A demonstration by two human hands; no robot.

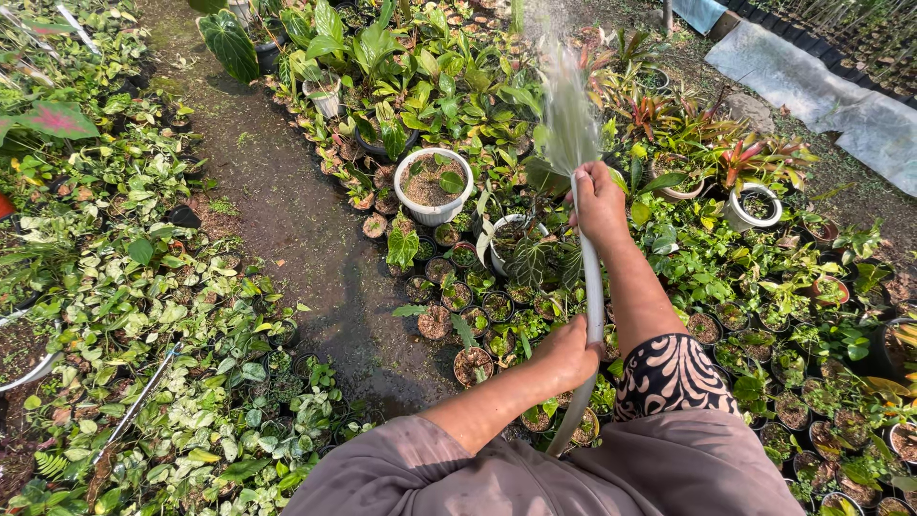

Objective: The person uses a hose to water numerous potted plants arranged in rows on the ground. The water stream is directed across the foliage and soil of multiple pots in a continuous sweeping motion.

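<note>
Hose [593,287] in both hands' grip.

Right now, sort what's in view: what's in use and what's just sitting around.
In use: right hand, left hand, grey hose, water spray, small potted plants.

Sitting around: large white pot, grey ground sheet, dirt path.

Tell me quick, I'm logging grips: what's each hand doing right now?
Left hand: closed around the grey hose, lower down.
Right hand: closed on the hose's end, where water sprays out over the potted plants.
</note>
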